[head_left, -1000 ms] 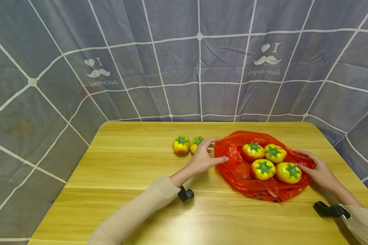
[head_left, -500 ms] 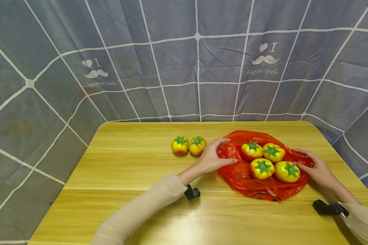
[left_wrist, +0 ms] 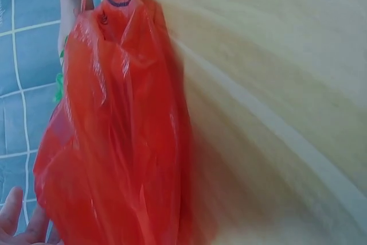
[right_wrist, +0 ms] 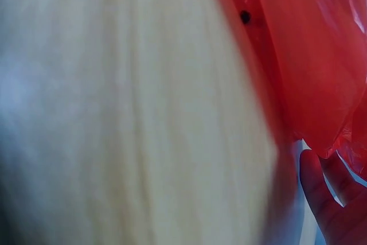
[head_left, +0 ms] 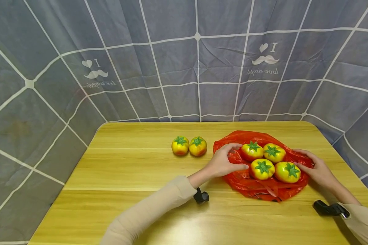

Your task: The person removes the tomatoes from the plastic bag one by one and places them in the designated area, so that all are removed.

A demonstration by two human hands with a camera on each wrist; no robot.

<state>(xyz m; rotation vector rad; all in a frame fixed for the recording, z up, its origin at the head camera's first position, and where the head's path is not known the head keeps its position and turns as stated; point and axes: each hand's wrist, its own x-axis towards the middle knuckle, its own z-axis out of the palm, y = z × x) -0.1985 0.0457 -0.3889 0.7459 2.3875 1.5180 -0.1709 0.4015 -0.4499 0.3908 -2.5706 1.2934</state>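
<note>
A red plastic bag lies spread on the table under several yellow-red persimmons with green star-shaped tops, among them a front-left persimmon and a back-left persimmon. My left hand reaches over the bag's left part, fingers extended and thumb tip right at the front-left persimmon. My right hand rests at the bag's right edge, thumb and fingers spread beside the front-right persimmon. In the left wrist view, the crumpled side of the bag hides the fruit. Relaxed fingers meet the bag's edge in the right wrist view.
Two more persimmons, a left one and a right one, stand side by side on the wooden table, left of the bag. A grey curtain with white grid lines hangs behind the table's back edge.
My left hand has moved right from the bag's left edge to the persimmons on it, uncovering the right one of the loose pair. The right hand stays in place.
</note>
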